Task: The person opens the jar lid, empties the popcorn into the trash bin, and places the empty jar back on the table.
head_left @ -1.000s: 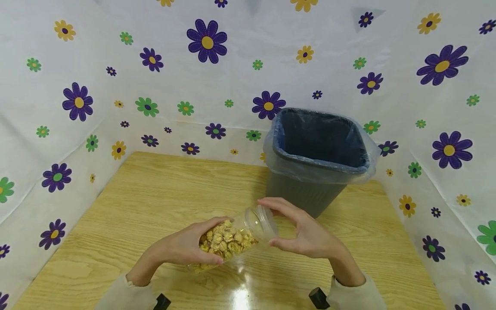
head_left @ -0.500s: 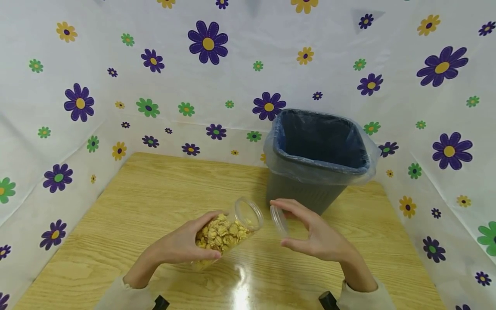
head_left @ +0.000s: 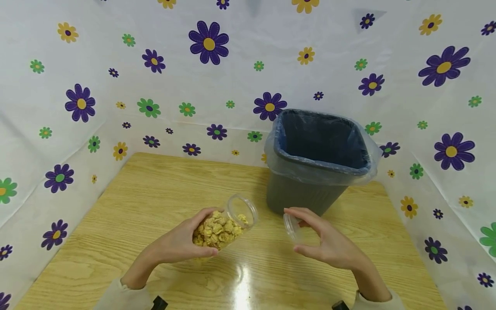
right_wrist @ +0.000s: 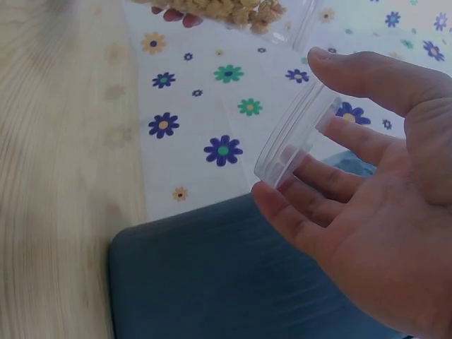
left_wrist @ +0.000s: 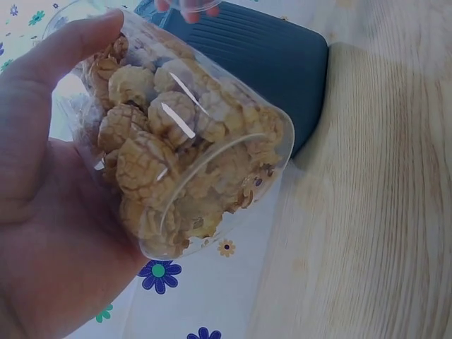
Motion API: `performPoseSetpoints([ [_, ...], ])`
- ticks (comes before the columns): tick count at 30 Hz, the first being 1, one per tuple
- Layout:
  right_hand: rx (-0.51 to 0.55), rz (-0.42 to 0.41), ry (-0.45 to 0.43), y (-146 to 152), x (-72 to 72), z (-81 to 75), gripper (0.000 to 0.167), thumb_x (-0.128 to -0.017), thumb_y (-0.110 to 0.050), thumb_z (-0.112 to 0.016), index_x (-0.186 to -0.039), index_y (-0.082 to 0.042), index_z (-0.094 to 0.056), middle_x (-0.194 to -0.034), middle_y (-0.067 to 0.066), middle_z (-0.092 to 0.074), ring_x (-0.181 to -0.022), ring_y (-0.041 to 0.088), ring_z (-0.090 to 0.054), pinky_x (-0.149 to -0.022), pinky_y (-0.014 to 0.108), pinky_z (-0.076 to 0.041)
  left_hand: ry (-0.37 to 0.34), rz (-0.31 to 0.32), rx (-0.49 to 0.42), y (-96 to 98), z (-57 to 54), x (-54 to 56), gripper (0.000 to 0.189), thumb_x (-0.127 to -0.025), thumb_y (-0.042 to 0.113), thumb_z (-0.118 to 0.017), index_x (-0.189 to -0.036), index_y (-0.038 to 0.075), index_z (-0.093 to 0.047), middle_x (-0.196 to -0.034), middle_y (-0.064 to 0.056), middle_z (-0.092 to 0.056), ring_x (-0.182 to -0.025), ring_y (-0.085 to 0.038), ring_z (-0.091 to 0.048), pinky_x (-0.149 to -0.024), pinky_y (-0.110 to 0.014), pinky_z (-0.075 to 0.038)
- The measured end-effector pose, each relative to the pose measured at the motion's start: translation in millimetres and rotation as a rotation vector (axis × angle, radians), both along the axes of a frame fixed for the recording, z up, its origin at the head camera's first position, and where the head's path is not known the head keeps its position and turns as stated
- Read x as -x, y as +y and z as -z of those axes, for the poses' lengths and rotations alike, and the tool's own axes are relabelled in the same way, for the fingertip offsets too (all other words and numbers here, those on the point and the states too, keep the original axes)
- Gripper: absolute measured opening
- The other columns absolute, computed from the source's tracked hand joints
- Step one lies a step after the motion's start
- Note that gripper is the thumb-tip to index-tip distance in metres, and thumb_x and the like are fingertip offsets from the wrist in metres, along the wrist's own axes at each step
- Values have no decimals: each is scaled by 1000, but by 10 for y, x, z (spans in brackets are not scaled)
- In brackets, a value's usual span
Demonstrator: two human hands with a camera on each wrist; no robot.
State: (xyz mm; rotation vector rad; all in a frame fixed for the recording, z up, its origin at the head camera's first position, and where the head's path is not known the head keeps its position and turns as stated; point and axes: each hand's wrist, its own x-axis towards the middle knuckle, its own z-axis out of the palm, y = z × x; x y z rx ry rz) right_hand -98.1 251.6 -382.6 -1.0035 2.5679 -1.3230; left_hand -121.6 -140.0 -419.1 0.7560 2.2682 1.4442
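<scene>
A clear plastic jar (head_left: 217, 230) of yellow popcorn leans with its uncovered mouth up and to the right. My left hand (head_left: 180, 241) grips it round the body, thumb on the near side. In the left wrist view, popcorn (left_wrist: 145, 166) fills the jar down to its base. My right hand (head_left: 329, 241) holds a round clear lid (head_left: 291, 228) by its rim, between thumb and fingers. The right wrist view has the lid (right_wrist: 293, 134) edge-on, apart from the jar. A gap of bare tabletop lies between lid and jar mouth in the head view.
A dark grey bin (head_left: 302, 193) with a translucent bag liner (head_left: 323, 170) over its rim stands at the back right, just behind my right hand. The wooden table (head_left: 174, 185) is bounded at the back and sides by flower-printed white sheeting (head_left: 232, 64).
The lid has come off the jar's mouth and moved right with my right hand. The jar, still in my left hand, has shifted slightly left.
</scene>
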Motion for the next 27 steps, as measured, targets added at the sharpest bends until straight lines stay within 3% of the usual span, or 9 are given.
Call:
performPoseSetpoints([
  [8,-4,67,-39,219,-46,97,72,-93,-11,-78,-156,-18,-44,-153,6,-47,-126,9,-53,-103,26,-47,26,-32,-7,-48,38,10,88,-90,32,-82,-160,19,-31,-142,-17,-50,-120,-35,-57,-93,-48,-54],
  [15,-6,155,-67,455,-84,175,71,-94,-11,-77,-156,-16,-44,-152,15,-47,-125,4,-52,-102,24,-48,7,-43,-28,-57,12,36,88,-90,31,-82,-160,19,-30,-143,-15,-49,-121,-35,-56,-93,-47,-53],
  [27,-74,315,-46,815,-186,262,71,-93,-12,-79,-155,-10,-45,-146,5,-51,-122,-5,-49,-95,19,-49,6,-54,-45,-57,-34,54,88,-91,29,-82,-161,22,-29,-146,-13,-47,-122,-35,-56,-92,-48,-54],
])
